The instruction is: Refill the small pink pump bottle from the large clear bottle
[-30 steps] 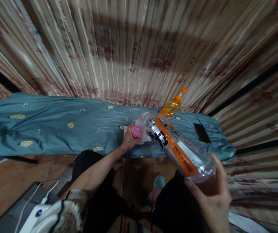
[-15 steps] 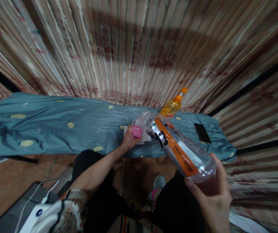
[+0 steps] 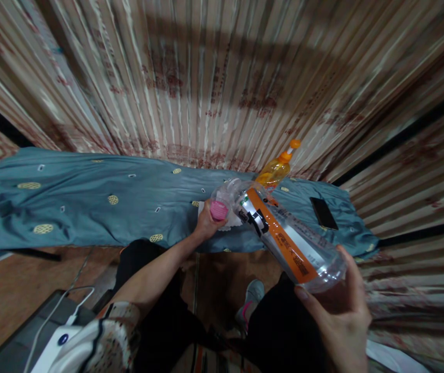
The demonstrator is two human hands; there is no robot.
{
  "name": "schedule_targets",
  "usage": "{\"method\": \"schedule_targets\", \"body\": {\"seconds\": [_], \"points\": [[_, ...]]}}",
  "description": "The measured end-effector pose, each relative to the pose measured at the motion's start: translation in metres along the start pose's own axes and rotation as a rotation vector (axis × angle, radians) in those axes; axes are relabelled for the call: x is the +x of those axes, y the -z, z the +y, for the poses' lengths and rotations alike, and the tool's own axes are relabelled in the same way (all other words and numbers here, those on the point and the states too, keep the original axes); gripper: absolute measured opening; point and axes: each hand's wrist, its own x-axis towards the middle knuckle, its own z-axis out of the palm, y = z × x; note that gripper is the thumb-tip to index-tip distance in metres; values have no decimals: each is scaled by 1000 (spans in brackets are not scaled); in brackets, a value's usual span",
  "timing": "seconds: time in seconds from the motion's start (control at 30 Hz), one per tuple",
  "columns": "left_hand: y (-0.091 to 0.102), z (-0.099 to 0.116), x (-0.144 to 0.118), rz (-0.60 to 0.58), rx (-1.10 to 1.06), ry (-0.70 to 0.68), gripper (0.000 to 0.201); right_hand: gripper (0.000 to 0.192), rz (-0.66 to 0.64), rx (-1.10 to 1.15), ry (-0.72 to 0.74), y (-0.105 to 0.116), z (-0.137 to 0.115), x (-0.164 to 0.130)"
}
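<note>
My right hand (image 3: 342,316) grips the base of a large clear plastic bottle (image 3: 284,235) with an orange, white and black label. The bottle is tilted, its neck pointing away toward the blue cloth. My left hand (image 3: 206,224) holds the bottle's pink cap (image 3: 218,210) at the neck end. Under the neck lies a white tissue or paper (image 3: 232,221), partly hidden by the hand.
A blue patterned cloth (image 3: 90,202) covers a low surface along striped curtains (image 3: 222,77). An orange bottle with an orange cap (image 3: 278,168) stands behind, a black phone (image 3: 323,213) lies at the right. My dark-clothed legs and a grey shoe (image 3: 250,300) are below; a white device with cable (image 3: 57,342) sits lower left.
</note>
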Motion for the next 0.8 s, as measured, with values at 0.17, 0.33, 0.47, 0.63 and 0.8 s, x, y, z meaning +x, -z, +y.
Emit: {"method": "schedule_targets", "body": {"seconds": [0.17, 0.33, 0.47, 0.63, 0.8], "points": [[1, 2, 0, 3, 7, 5, 78, 100, 12, -3, 21, -1, 0, 1], [0, 2, 0, 4, 13, -5, 76, 102, 7, 18, 9, -1, 2, 1], [0, 0, 0, 0, 19, 7, 79, 103, 8, 22, 12, 0, 3, 0], [1, 2, 0, -4, 24, 20, 79, 102, 5, 16, 33, -1, 3, 1], [1, 3, 0, -11, 26, 24, 79, 100, 9, 9, 63, -2, 3, 1]]}}
